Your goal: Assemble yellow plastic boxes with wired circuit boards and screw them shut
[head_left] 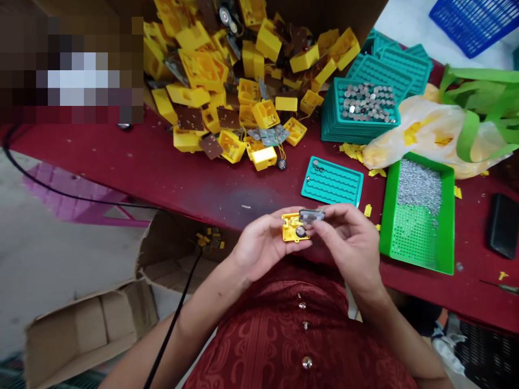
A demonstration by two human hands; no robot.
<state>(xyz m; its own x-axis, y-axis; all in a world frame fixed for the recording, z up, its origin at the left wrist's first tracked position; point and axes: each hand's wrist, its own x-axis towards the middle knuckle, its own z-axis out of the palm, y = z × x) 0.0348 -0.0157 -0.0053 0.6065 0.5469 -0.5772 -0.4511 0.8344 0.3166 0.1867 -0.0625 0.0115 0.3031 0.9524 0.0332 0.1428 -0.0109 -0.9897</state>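
Note:
My left hand (263, 243) is closed around a small yellow plastic case (291, 229), its open side facing up. A round dark speaker-like disc (300, 232) sits inside the case. Between the thumb and fingers of my right hand (351, 243) is a small grey panel (311, 216), tilted just above the right part of the case. Whether the panel touches the case I cannot tell. Just beyond my hands lies a teal tray (334, 181) with a few button cells (318, 166) at its left end.
Yellow cases (265, 113) with wires and boards spill from a large carton at the back. Stacked teal trays (357, 116) hold many button cells. A green basket (448, 216) of small metal parts stands right, near a black phone (503, 226). Cardboard boxes (91, 335) are lower left.

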